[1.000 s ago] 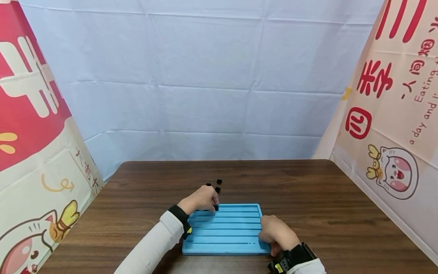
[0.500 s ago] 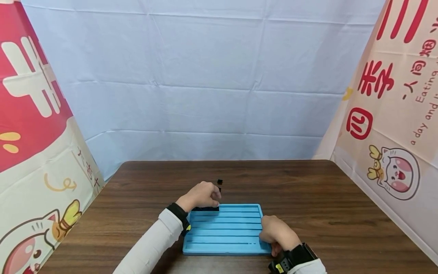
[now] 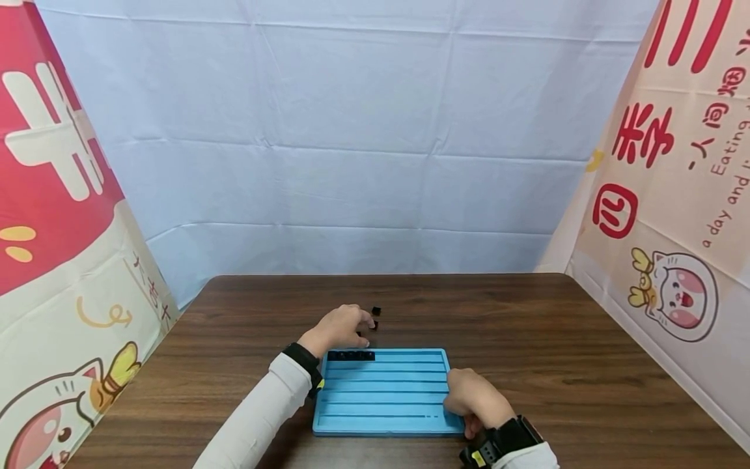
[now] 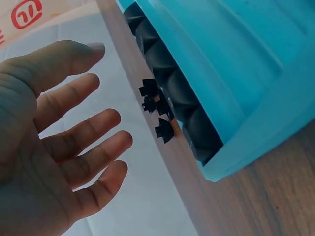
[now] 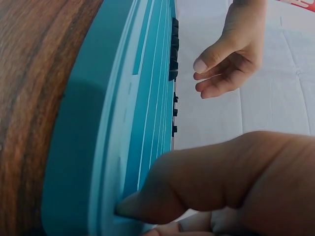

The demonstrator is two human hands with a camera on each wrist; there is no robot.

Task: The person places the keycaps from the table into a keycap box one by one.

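At L, a printed cloth (image 3: 76, 273) hangs beside the brown worktop (image 3: 246, 312). L hand (image 3: 340, 327) is just past far edge of the blue tray (image 3: 389, 386), fingers apart. Five black pcs (image 3: 351, 356) sit in the tray's far L groove; L wrist view shows also four loose pcs (image 4: 165, 130) behind, partly hidden in head view. R hand (image 3: 477, 397) grips tray's R rim w/ fingers, thumb (image 5: 147, 201) inside per R wrist view. Worktop continues R, to another printed cloth (image 3: 674, 202).
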